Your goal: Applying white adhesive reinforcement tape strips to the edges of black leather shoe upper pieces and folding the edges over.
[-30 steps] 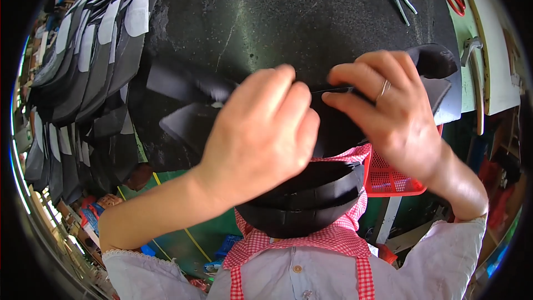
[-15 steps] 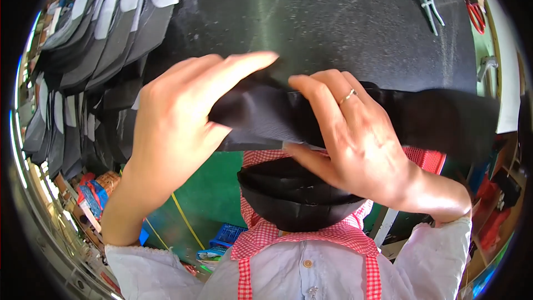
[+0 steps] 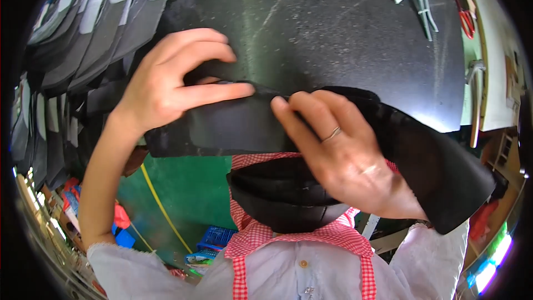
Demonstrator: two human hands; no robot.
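I have one bench (image 3: 333, 28), two heaps of dark panels (image 3: 125, 33) at its left, and black material (image 3: 222, 128) at its near edge, one piece or two, I can't tell. The right hand (image 3: 344, 161) has its fingers closed on it; the left hand (image 3: 161, 86) touches it, grip unclear. Right of the bench: one hammer (image 3: 475, 108), one pair of scissors (image 3: 467, 24).

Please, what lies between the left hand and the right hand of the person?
In the head view, part of a black sheet lies between the left hand and the right hand.
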